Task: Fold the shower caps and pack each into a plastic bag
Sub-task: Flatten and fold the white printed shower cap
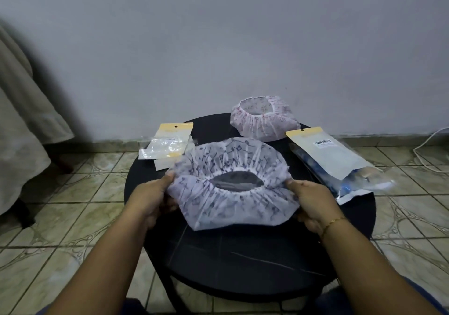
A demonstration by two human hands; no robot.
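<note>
- Two hands hold one shower cap (233,183) open-side up over a round black table (243,261): the left hand (151,199) and right hand (312,204) each pinch an opposite edge, thumb on top, remaining fingers curled beneath.
- Second cap (263,117) waits at the table's far edge; empty plastic bags (167,142) lie left, a filled bag (337,162) right.
- Folding well likely means bringing both edges together evenly, pressing out trapped air, keeping the elastic rim aligned.
</note>
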